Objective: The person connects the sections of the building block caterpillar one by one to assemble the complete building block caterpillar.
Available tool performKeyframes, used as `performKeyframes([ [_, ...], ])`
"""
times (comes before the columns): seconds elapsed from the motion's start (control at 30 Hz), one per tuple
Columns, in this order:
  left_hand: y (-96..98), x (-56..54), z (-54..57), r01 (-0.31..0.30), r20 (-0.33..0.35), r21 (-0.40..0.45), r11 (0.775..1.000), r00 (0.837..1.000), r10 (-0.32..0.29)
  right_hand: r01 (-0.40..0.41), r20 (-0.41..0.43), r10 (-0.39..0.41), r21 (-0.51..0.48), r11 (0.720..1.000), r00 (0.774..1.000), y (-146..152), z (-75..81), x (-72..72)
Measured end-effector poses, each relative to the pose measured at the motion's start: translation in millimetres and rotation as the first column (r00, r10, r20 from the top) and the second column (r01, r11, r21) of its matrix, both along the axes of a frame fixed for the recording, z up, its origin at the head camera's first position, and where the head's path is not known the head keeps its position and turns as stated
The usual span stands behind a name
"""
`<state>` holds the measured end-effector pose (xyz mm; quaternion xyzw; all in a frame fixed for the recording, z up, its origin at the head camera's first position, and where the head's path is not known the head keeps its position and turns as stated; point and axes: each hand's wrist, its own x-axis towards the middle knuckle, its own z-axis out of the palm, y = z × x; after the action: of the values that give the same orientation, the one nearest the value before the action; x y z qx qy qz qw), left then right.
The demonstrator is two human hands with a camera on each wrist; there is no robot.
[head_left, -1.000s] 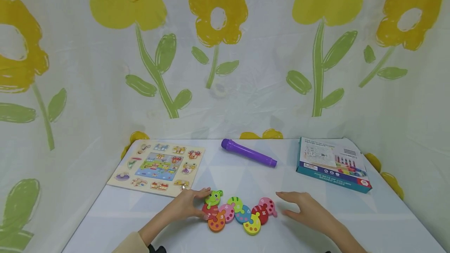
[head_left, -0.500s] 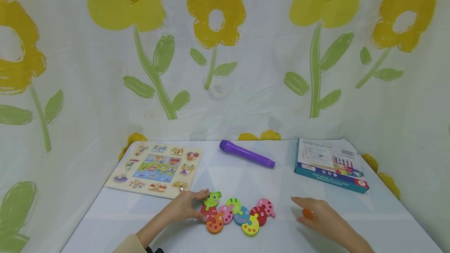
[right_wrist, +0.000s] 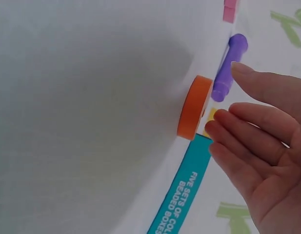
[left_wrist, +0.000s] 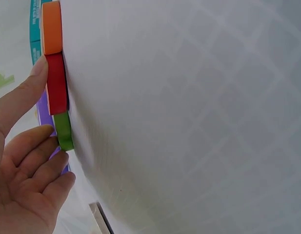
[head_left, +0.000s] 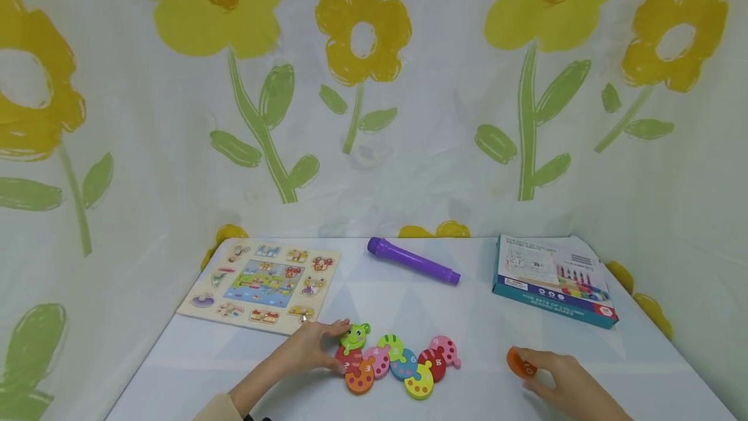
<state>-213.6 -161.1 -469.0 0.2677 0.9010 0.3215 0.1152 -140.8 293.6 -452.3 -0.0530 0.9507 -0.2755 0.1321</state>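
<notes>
A colourful number caterpillar puzzle (head_left: 403, 364) lies joined in a zigzag on the table, its smiling green head (head_left: 354, 336) at the left end. My left hand (head_left: 306, 346) holds that end, thumb against the red piece (left_wrist: 56, 84) and index finger at the head. To the right lies a separate round orange puzzle piece (head_left: 520, 364), printed with 10. Relaxed, slightly bent fingers of my right hand (head_left: 563, 375) overlap the orange piece's right edge in the head view. In the right wrist view, a gap shows between that thumb and the piece.
A wooden picture puzzle board (head_left: 260, 284) lies at the back left. A purple toy microphone (head_left: 413, 261) is at the back middle. The teal-edged beaded boxes package (head_left: 552, 278) lies at the back right. A flower-printed white curtain (head_left: 426, 167) surrounds the table.
My right hand has moved right, away from the caterpillar's tail end. The orange piece, out of sight at first, now shows at its fingertips. My left hand stays at the head end.
</notes>
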Motion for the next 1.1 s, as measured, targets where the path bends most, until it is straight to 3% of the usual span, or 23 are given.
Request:
performKeyframes([
  [0.4, 1.0, 0.4, 1.9, -0.005, -0.002, -0.003, 1.0, 1.0, 0.004, 0.065, 0.072, -0.073, 0.112, 0.992, 0.995, 11, -15.5, 6.9],
  [0.8, 1.6, 0.8, 0.7, -0.014, 0.008, -0.016, 1.0, 1.0, 0.014, 0.087, 0.053, -0.09, 0.061, 0.994, 0.995, 8, -17.8, 4.0],
  [0.97, 1.4, 0.7, 1.0, -0.019, 0.018, -0.018, 1.0, 1.0, 0.019, 0.023, -0.018, -0.023, -0.012, 1.0, 1.0, 9, -13.0, -0.2],
  [1.1, 0.9, 0.3, 0.4, -0.017, 0.023, -0.015, 1.0, 1.0, 0.017, -0.052, -0.088, 0.052, -0.002, 0.999, 0.995, 12, -11.2, -4.8],
])
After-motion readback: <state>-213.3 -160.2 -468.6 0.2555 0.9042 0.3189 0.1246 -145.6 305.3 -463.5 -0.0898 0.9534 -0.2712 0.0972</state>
